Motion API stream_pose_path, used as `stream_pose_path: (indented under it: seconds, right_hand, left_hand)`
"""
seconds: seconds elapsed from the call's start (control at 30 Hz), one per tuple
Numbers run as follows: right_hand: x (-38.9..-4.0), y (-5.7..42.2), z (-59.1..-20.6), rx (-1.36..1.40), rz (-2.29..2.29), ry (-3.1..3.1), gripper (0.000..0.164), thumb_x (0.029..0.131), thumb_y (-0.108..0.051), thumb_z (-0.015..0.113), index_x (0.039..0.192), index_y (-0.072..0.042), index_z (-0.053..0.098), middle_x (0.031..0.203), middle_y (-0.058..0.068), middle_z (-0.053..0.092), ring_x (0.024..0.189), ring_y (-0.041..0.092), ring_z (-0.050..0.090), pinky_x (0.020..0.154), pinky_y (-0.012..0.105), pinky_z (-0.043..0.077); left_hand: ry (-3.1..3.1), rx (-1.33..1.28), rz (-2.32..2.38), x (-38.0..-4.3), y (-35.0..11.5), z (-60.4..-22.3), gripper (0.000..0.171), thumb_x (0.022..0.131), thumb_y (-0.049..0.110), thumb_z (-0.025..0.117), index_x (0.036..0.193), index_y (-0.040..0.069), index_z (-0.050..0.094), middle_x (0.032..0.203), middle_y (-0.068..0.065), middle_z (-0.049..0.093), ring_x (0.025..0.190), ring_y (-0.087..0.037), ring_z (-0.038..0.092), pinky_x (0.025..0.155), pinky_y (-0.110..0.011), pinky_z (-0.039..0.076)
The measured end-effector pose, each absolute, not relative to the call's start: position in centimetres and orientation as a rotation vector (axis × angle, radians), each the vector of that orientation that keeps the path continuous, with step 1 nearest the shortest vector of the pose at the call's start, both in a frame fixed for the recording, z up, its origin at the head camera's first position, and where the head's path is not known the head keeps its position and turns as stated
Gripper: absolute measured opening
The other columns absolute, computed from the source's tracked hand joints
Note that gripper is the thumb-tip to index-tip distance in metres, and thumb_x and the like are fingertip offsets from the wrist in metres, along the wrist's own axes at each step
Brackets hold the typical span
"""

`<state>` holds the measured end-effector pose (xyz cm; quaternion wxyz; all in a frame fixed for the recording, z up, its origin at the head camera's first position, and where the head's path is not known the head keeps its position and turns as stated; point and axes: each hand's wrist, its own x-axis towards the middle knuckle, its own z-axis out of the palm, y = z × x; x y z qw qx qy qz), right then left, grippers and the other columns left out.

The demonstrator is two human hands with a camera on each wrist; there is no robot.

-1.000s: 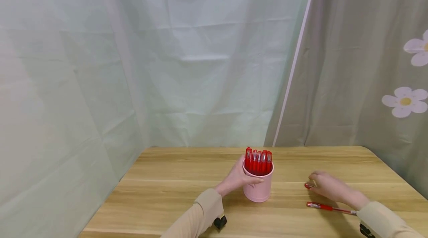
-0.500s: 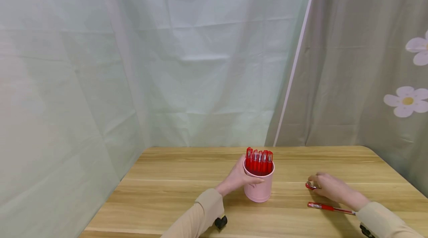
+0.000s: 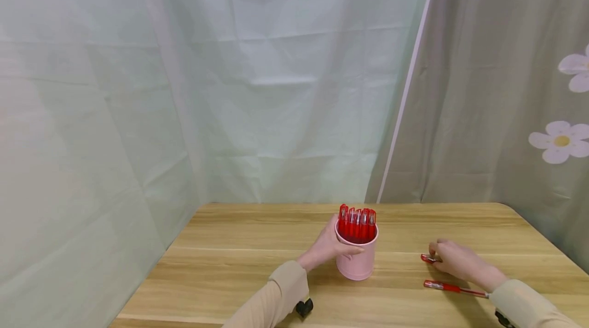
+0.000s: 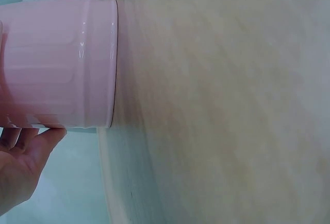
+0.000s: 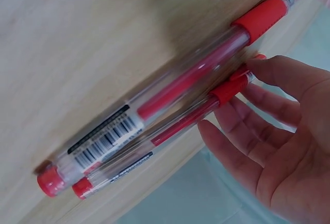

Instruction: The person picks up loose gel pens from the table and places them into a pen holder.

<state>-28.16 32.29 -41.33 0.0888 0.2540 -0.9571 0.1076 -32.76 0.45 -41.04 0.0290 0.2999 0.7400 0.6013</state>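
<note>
A pink cup stands upright on the table, packed with several red pens, caps up. My left hand grips it from the left, thumb across the front; the left wrist view shows fingers against the cup's side. To the right, my right hand pinches a red gel pen near its capped end, between thumb and fingers. That pen lies along the tabletop. A second red gel pen, with a clear barrel, lies nearer me, beneath the right wrist, and nothing holds it.
The wooden table runs back to a pale curtain. A grey curtain with white flowers hangs at the right. Both sleeves are beige, with dark straps at the wrists.
The fingers of my right hand have drawn in around the capped end of the farther pen. My left hand and the cup have stayed in place.
</note>
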Motion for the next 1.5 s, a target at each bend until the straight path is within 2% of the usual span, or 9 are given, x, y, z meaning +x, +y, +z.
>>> stream_pose_path:
  seconds: [0.3, 0.43, 0.7, 0.83, 1.03, 1.13, 1.27, 1.37, 1.5]
  right_hand:
    - [-28.5, 32.4, -41.6, 0.761, 0.349, -2.857, 0.03, 0.067, 0.002, 0.069, 0.074, -0.012, 0.044, 0.068, -0.005, 0.039, 0.056, 0.007, 0.035, 0.044, 0.025, 0.031]
    - [-28.8, 32.6, -41.7, 0.833, 0.39, -2.826, 0.033, 0.066, 0.005, 0.068, 0.073, -0.012, 0.041, 0.066, -0.006, 0.036, 0.056, 0.006, 0.033, 0.045, 0.023, 0.029]
    - [-29.5, 32.6, -41.6, 0.931, 0.388, -2.618, 0.037, 0.064, 0.009, 0.067, 0.072, -0.014, 0.039, 0.065, -0.01, 0.032, 0.055, 0.003, 0.033, 0.044, 0.02, 0.029]
    - [-29.6, 32.5, -41.6, 0.963, 0.375, -2.529, 0.041, 0.064, 0.011, 0.068, 0.073, -0.015, 0.037, 0.065, -0.012, 0.029, 0.054, 0.001, 0.031, 0.044, 0.019, 0.027]
    - [-29.6, 32.2, -41.5, 1.0, 0.414, -2.475, 0.039, 0.065, 0.015, 0.061, 0.074, -0.014, 0.037, 0.063, -0.014, 0.027, 0.053, -0.001, 0.031, 0.042, 0.018, 0.026]
    - [-29.6, 32.2, -41.4, 1.001, 0.43, -2.459, 0.037, 0.066, 0.017, 0.06, 0.079, -0.012, 0.041, 0.063, -0.014, 0.036, 0.052, -0.002, 0.033, 0.04, 0.017, 0.028]
    - [-29.6, 32.0, -41.1, 0.982, 0.437, -2.465, 0.032, 0.07, 0.016, 0.062, 0.088, -0.007, 0.049, 0.07, -0.002, 0.056, 0.054, -0.001, 0.041, 0.039, 0.018, 0.033]
    - [-29.5, 31.8, -40.9, 0.959, 0.435, -2.49, 0.028, 0.073, 0.013, 0.063, 0.091, -0.005, 0.052, 0.073, 0.0, 0.059, 0.054, -0.001, 0.042, 0.04, 0.019, 0.034]
    - [-29.5, 31.7, -40.7, 0.934, 0.432, -2.521, 0.024, 0.076, 0.01, 0.062, 0.093, -0.003, 0.055, 0.074, 0.002, 0.059, 0.054, -0.001, 0.041, 0.042, 0.02, 0.035]
  left_hand:
    - [2.28, 0.93, 1.867, -32.9, 0.4, -41.2, 0.072, 0.068, 0.012, 0.08, 0.124, 0.02, 0.036, 0.115, 0.008, 0.049, 0.103, -0.011, 0.049, 0.077, -0.027, 0.046]
    - [2.259, 0.947, 1.873, -33.1, 0.5, -41.2, 0.073, 0.069, 0.012, 0.079, 0.127, 0.02, 0.035, 0.117, 0.008, 0.047, 0.104, -0.012, 0.048, 0.074, -0.027, 0.048]
    - [2.234, 0.968, 1.874, -32.5, 0.4, -40.3, 0.073, 0.069, 0.008, 0.079, 0.127, 0.012, 0.035, 0.118, 0.001, 0.047, 0.105, -0.017, 0.048, 0.074, -0.029, 0.048]
    - [2.222, 0.965, 1.88, -32.4, 0.3, -40.3, 0.073, 0.069, 0.008, 0.079, 0.127, 0.013, 0.034, 0.118, 0.002, 0.047, 0.105, -0.017, 0.048, 0.072, -0.03, 0.049]
    - [2.282, 0.931, 1.856, -33.0, 0.4, -41.3, 0.072, 0.067, 0.012, 0.08, 0.124, 0.019, 0.036, 0.115, 0.008, 0.048, 0.104, -0.011, 0.048, 0.079, -0.028, 0.045]
    - [2.292, 0.934, 1.851, -33.0, 0.4, -41.2, 0.072, 0.068, 0.013, 0.08, 0.125, 0.019, 0.035, 0.116, 0.009, 0.048, 0.104, -0.01, 0.048, 0.081, -0.027, 0.044]
    - [2.25, 0.938, 1.877, -33.0, 0.5, -41.2, 0.072, 0.068, 0.011, 0.08, 0.125, 0.018, 0.035, 0.116, 0.007, 0.048, 0.103, -0.013, 0.048, 0.073, -0.03, 0.049]
    - [2.226, 0.95, 1.888, -33.0, 0.5, -41.2, 0.073, 0.068, 0.01, 0.079, 0.126, 0.018, 0.035, 0.117, 0.005, 0.048, 0.103, -0.014, 0.049, 0.068, -0.032, 0.051]
    - [2.265, 0.956, 1.858, -33.1, 0.5, -41.2, 0.073, 0.068, 0.012, 0.08, 0.126, 0.019, 0.035, 0.116, 0.007, 0.048, 0.103, -0.012, 0.049, 0.076, -0.028, 0.047]
